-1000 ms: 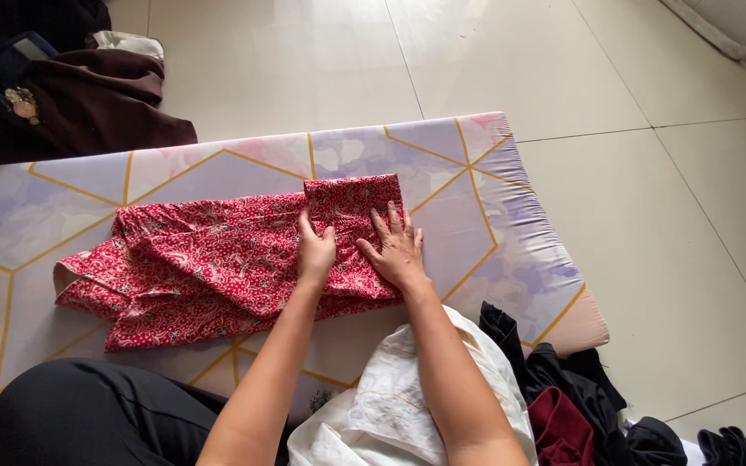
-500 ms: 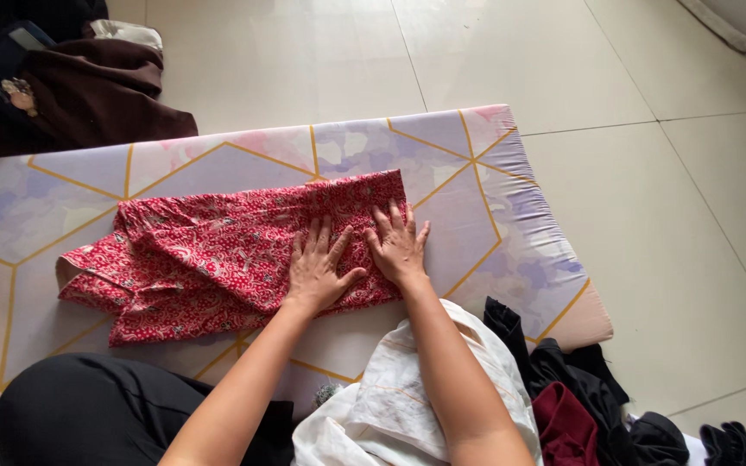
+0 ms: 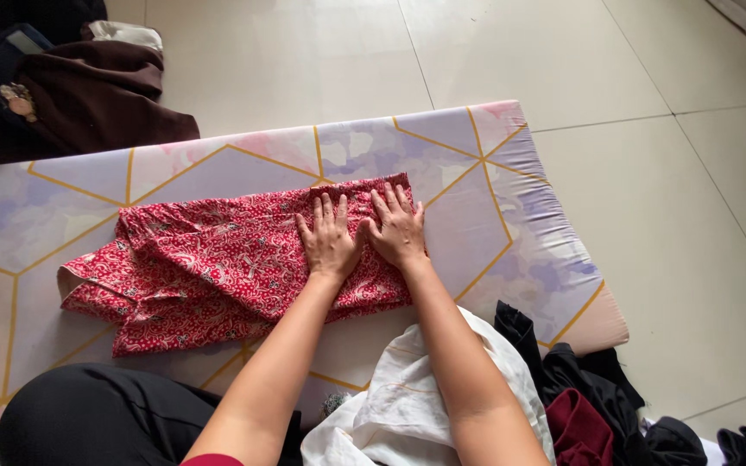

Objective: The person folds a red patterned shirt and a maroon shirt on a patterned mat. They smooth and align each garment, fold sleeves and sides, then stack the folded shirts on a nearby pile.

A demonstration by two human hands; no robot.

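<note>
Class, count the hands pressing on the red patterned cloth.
2: the left hand and the right hand lie flat, side by side, on the red cloth's right end.

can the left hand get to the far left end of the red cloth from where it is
Probably yes: the left hand lies flat on the red cloth, and nothing lies on the cloth between it and that end.

Bright even daylight, soft shadows, faint floor sheen, sharp focus

Both bare forearms reach forward. The left hand [image 3: 331, 242] and right hand [image 3: 399, 231] lie flat, palms down, fingers spread, thumbs touching side by side.
</note>
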